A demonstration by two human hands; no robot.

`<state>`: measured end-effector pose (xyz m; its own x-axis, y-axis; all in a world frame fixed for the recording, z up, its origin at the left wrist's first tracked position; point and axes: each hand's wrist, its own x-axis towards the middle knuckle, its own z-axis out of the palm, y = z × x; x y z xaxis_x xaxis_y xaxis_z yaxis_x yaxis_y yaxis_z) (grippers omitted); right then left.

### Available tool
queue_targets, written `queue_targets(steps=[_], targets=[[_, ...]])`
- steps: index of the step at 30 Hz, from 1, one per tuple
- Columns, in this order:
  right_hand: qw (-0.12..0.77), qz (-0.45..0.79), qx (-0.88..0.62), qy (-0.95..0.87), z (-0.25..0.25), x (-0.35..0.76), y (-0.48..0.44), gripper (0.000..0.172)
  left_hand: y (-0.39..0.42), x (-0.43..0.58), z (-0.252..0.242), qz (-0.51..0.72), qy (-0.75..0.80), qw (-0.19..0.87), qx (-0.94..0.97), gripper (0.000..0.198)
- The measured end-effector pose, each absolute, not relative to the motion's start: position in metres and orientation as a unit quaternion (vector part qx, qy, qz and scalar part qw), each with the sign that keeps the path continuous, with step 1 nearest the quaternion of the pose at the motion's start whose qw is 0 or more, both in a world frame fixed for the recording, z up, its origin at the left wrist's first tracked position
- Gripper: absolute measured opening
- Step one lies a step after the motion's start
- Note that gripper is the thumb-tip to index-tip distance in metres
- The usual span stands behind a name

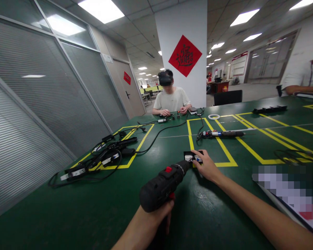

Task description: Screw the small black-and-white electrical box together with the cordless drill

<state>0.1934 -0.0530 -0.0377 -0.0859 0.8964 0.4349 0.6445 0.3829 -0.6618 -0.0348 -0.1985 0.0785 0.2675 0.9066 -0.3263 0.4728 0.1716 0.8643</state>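
Closest to the camera, the person's left hand (pixel 156 211) is wrapped tight round the handle of a black cordless drill (pixel 161 185) with a red switch on top. The drill is held just above the near edge of the bench, nose pointing away. Its tip meets a small black-and-white part (pixel 191 157) lying on the bench. The right hand (pixel 207 168) reaches in from the near right corner, and its fingertips are closed on that part just beside the drill's nose. How much of the part the fingers cover I cannot tell.

Green covers the whole bench (pixel 67 215), marked into boxes by yellow tape lines (pixel 225 152); the part sits at the near corner of one box. Along the left edge runs a glass partition (pixel 28 104) with blinds. A white pillar (pixel 182 21) rises behind the far edge, carrying a red diamond paper (pixel 185 55). In front of it a co-worker (pixel 172 99) sits at the far edge, both hands on small items. Another person (pixel 305 78) leans on the far right corner. Toward the left edge lies a tangle of black cables and tools (pixel 104 156). A long black tool (pixel 221 133) rests mid-bench, beyond the part. A white ring (pixel 214 116) lies farther back.
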Motion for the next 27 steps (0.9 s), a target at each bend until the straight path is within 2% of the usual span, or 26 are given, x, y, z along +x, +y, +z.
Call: queue_targets(steps=[27], targets=[[0.415,0.150,-0.533,-0.722,-0.036,0.192,-0.054,0.042,-0.199,-0.038,0.067,0.212,0.572,0.505,0.611,0.044]])
